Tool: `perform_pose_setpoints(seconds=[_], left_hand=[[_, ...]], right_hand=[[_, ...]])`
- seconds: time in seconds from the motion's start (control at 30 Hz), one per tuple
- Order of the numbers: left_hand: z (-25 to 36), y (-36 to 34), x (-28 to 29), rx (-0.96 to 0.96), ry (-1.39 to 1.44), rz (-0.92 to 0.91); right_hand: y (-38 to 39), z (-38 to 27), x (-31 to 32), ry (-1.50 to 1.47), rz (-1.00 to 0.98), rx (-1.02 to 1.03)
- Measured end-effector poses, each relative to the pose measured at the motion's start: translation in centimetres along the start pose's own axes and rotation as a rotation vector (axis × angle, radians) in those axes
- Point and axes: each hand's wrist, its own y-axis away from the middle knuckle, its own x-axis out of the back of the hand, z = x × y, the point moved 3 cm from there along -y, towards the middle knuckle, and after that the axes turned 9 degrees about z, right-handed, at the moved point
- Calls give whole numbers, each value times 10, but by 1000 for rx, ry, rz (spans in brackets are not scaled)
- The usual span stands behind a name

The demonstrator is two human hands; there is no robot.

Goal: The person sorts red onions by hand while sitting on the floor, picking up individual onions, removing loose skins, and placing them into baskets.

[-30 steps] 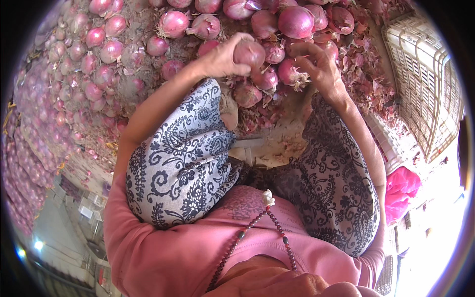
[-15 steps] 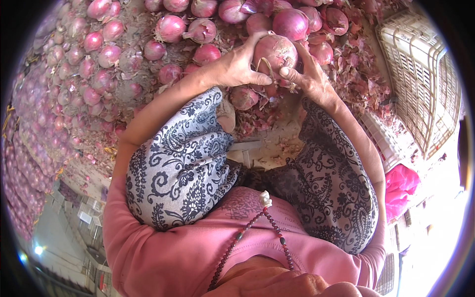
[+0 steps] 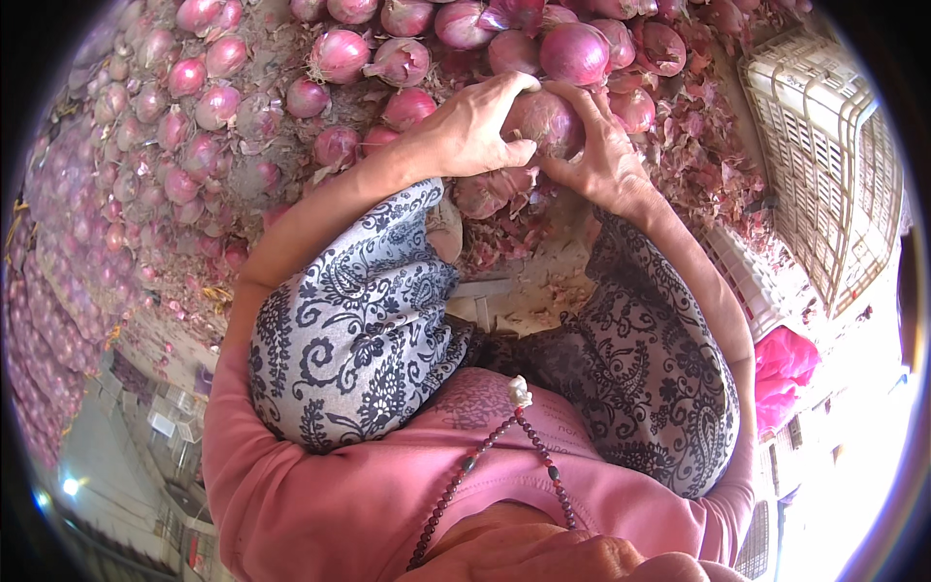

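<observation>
Watching remotely, I see left hand (image 3: 473, 124) and right hand (image 3: 613, 167) half-curled, cupping large onion (image 3: 546, 126) between them; its handling looks unfinished. Loose onions (image 3: 339, 55) beyond lie unheld; which are done, I cannot tell.

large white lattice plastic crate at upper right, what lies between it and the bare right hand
In the head view, loose, papery reddish onion skins lie scattered between the right hand and that crate.

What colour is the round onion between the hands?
Round papery-skinned onion: dull purplish pink, best seen in head view.
</observation>
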Motion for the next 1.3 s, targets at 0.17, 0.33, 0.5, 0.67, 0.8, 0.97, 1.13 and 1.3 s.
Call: perform_pose_setpoints(seconds=[0.17, 0.33, 0.5, 0.67, 0.8, 0.97, 1.13, 1.3], left_hand=[[-4, -5, 3, 17, -33, -56], [-14, -5, 2, 78, 22, -71], [-1, -4, -7, 48, -133, -121], [-6, -6, -4, 71, -17, -131], [-10, -3, -1, 102, 112, -92], [-15, 1, -4, 35, 27, -6], [-10, -2, 8, 95, 18, 120], [8, 6, -6, -216, -234, 260]], right_hand=[[4, -3, 0, 32, -61, -52], [2, -7, 3, 52, -103, -88], [4, -2, 0, 64, -102, -87], [4, -3, 2, 56, -125, -93], [2, -6, 2, 48, -155, -130], [5, -6, -3, 92, -164, -115], [0, -4, 1, 5, -145, -162], [0, 3, -1, 53, -105, -194]])
